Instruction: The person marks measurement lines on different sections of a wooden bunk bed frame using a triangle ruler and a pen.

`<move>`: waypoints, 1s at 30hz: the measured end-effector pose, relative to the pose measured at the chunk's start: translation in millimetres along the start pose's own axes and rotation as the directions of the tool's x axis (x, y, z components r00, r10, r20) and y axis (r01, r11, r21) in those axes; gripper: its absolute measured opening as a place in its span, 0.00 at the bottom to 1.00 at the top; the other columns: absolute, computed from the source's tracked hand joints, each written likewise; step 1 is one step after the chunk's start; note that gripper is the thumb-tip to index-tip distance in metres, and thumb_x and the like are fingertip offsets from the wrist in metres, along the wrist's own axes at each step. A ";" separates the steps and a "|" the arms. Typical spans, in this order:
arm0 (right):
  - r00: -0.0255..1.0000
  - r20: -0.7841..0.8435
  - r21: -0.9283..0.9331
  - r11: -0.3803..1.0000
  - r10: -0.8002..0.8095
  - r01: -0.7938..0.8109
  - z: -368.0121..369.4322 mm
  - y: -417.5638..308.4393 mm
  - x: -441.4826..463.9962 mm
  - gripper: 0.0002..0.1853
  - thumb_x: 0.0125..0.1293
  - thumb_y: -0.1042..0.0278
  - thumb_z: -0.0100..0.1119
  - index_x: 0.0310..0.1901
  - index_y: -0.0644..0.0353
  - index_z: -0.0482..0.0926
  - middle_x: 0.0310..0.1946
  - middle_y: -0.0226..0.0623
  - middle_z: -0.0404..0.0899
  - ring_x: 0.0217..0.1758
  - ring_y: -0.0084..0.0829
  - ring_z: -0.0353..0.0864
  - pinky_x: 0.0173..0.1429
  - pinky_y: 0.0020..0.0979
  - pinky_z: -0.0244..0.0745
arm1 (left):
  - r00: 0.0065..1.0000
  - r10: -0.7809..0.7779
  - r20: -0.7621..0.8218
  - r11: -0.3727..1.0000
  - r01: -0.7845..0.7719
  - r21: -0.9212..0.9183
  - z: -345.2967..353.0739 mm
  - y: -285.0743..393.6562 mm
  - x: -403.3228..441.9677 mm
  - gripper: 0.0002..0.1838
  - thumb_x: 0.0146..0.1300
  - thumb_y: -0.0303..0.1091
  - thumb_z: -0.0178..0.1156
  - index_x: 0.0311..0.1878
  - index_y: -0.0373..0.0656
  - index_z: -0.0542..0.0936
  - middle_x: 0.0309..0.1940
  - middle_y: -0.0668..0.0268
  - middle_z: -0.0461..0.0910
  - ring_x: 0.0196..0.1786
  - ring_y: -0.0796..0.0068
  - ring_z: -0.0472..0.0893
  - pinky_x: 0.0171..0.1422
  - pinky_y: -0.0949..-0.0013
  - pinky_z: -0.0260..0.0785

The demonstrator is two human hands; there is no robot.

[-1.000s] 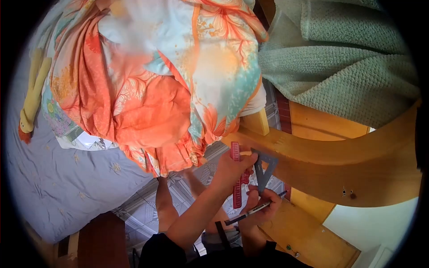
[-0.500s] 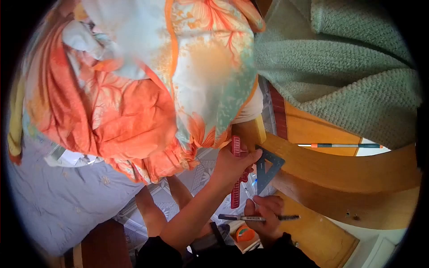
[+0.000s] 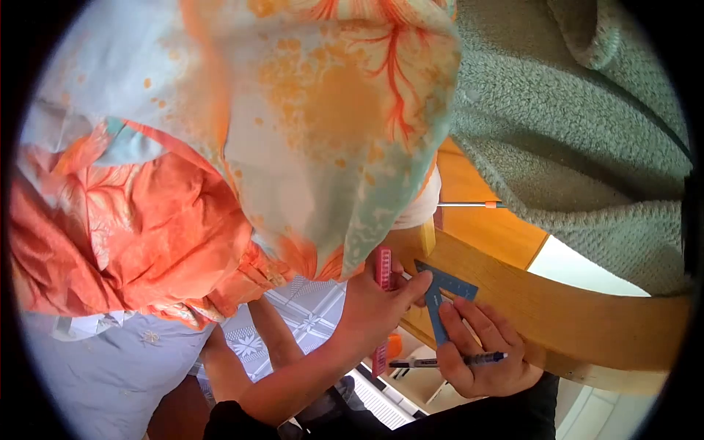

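My left hand [image 3: 374,304] is closed, its thumb pressed on the corner of a dark blue-grey set square [image 3: 458,284]. A red ruler-like strip [image 3: 383,268] with pale markings is also in that hand, partly hidden behind the palm and wrist. My right hand [image 3: 488,352] is closed around a pen [image 3: 418,363], which points left across the palm. Its fingertips touch the lower side of the set square. The set square lies against a curved wooden bed part [image 3: 579,315], just under both hands.
A bunched orange-and-white floral quilt [image 3: 315,125] fills the upper left and middle. At the right hangs a thick green blanket [image 3: 565,132]. A thin rod [image 3: 469,204] lies beyond the wood. Grey-white patterned fabric [image 3: 293,315] and bare legs [image 3: 275,334] show below.
My right hand has risen from below to the set square, its fingers now touching it, with the pen still held. The set square has turned slightly. The view has shifted closer to the quilt.
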State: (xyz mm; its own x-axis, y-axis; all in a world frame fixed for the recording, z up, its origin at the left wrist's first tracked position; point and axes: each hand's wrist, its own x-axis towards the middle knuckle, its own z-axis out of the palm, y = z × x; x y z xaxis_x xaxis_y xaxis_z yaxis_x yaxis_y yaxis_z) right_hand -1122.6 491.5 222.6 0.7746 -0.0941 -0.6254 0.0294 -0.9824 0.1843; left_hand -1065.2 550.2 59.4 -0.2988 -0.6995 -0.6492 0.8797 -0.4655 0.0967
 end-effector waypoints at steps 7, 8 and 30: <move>0.984 -0.039 -0.097 0.981 -0.173 0.168 8.9 13.4 2.0 0.10 0.69 0.58 0.48 0.42 0.55 0.66 0.38 0.37 0.84 0.43 0.34 0.85 0.46 0.33 0.79 | 0.875 0.469 0.120 0.826 -0.482 0.291 -17.1 -49.5 -2.6 0.23 0.61 0.20 0.59 0.61 0.41 0.72 0.25 0.66 0.77 0.29 0.79 0.77 0.35 0.74 0.70; 0.986 -0.028 -0.091 0.983 -0.165 0.162 10.8 11.4 1.2 0.10 0.69 0.58 0.48 0.42 0.55 0.66 0.38 0.37 0.84 0.43 0.34 0.85 0.46 0.33 0.79 | 0.776 0.590 0.224 0.699 -0.629 0.340 -17.6 -52.4 -0.7 0.25 0.59 0.17 0.58 0.61 0.39 0.71 0.26 0.66 0.77 0.32 0.81 0.78 0.36 0.77 0.69; 0.995 0.056 0.058 0.996 -0.077 0.074 7.6 7.1 6.2 0.07 0.62 0.64 0.54 0.39 0.54 0.73 0.39 0.38 0.83 0.43 0.36 0.83 0.43 0.28 0.77 | 0.623 0.669 0.406 0.377 -0.755 0.537 -23.7 -37.9 8.9 0.35 0.42 0.19 0.62 0.61 0.39 0.72 0.29 0.61 0.80 0.29 0.63 0.79 0.33 0.62 0.71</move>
State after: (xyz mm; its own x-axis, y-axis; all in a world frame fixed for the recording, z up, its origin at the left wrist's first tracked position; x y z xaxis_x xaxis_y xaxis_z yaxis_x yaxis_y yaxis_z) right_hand -1122.4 482.7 214.3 0.7332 -0.0270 -0.6795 0.0497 -0.9944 0.0931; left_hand -1092.5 574.4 32.0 0.2524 -0.9670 -0.0333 0.3588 0.0616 0.9314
